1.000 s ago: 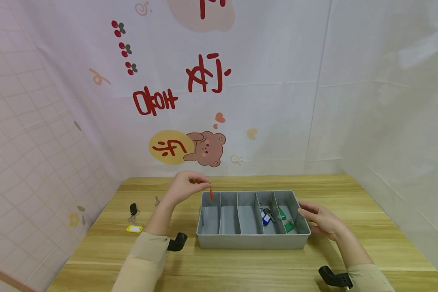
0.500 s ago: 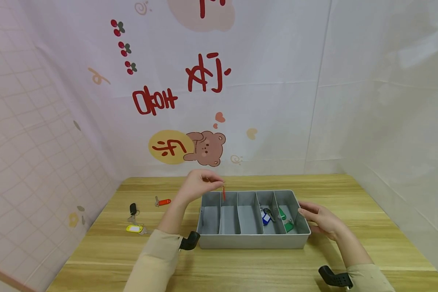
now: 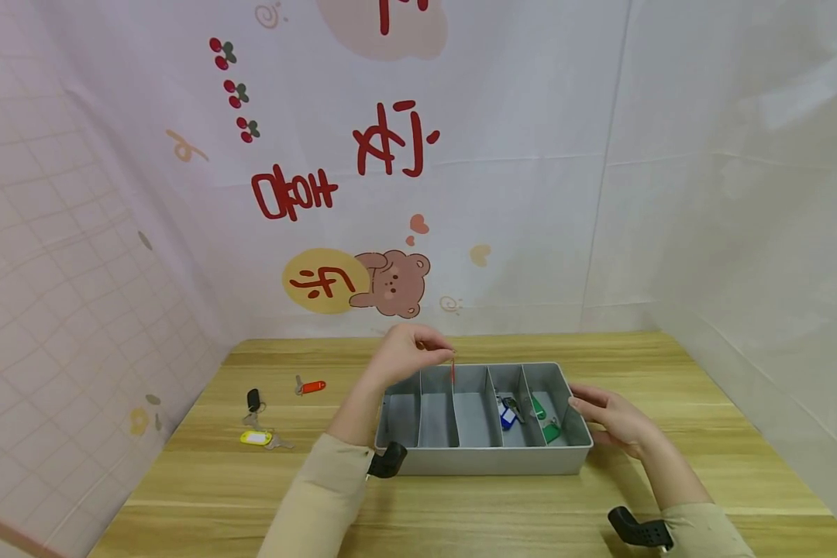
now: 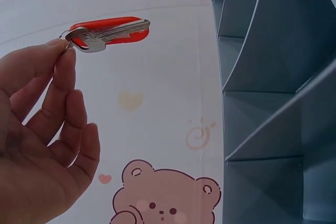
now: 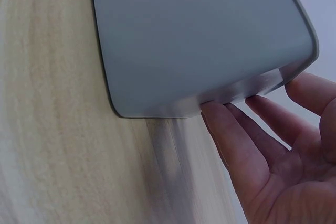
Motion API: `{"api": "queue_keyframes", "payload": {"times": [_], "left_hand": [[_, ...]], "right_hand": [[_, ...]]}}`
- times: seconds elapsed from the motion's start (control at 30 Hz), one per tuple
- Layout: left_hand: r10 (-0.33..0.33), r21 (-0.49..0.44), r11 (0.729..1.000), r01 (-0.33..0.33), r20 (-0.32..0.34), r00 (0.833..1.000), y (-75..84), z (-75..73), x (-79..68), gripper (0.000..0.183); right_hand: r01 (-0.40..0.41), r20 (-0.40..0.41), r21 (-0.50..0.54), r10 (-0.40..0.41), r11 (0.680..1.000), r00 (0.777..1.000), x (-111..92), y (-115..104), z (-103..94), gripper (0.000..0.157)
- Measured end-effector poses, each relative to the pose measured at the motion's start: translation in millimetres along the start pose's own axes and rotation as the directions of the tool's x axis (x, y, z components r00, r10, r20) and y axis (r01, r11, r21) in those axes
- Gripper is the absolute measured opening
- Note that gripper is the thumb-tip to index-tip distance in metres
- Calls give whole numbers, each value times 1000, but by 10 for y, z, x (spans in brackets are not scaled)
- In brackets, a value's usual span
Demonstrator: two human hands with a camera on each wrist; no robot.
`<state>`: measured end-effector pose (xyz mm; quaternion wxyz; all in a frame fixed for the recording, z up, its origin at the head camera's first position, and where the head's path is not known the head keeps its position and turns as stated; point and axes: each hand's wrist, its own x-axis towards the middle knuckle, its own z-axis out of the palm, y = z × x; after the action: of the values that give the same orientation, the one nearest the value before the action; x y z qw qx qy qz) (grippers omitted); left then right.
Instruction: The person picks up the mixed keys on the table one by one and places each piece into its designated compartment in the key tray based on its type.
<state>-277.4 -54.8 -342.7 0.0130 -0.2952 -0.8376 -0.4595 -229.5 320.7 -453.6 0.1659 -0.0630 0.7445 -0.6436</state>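
Observation:
Between thumb and fingertip, my left hand [image 3: 408,356] pinches the ring of a key [image 4: 92,41] with a red tag [image 4: 137,34]. In the head view this tag hangs near the back rim of a grey divided box [image 3: 484,462], about over the divider between the second and third compartments from the left. My right hand [image 3: 614,418] rests against the box's right end, its fingertips [image 5: 212,109] touching the outer wall and its thumb at the rim. A blue-tagged key [image 3: 508,418] lies in the fourth compartment. Green tags [image 3: 551,431] lie in the rightmost one.
Left of the box, on the wooden table [image 3: 181,496], lie a red-tagged key [image 3: 311,387], a black key fob [image 3: 253,400] with a key, and a yellow-tagged key [image 3: 256,438]. A printed cloth [image 3: 530,194] hangs behind the table.
My left hand has moved right with the red-tagged key, from over the leftmost compartment to the divider between the second and third. The right hand and the box have stayed put.

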Motion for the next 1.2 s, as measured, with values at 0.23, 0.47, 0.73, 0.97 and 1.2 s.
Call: {"api": "queue_keyframes", "payload": {"times": [0.23, 0.47, 0.73, 0.97, 1.2], "left_hand": [[-9, 8, 1000, 9, 18, 1000, 75, 95, 59, 13], [-36, 2, 999, 36, 41, 999, 102, 156, 113, 11], [-92, 6, 996, 92, 66, 994, 115, 215, 170, 9], [-180, 16, 984, 179, 85, 980, 117, 269, 214, 10], [-243, 23, 970, 242, 112, 964, 79, 313, 263, 7]], "right_hand": [[-1, -6, -8, 1, 1000, 1000, -1, 0, -1, 69], [-6, -14, -20, 5, 1000, 1000, 3, -13, 3, 68], [-18, -26, -24, 17, 1000, 1000, -3, -24, 7, 68], [-19, -24, -21, 19, 1000, 1000, -7, -25, 11, 68], [-20, -25, -22, 19, 1000, 999, -8, -22, 12, 69]]}}
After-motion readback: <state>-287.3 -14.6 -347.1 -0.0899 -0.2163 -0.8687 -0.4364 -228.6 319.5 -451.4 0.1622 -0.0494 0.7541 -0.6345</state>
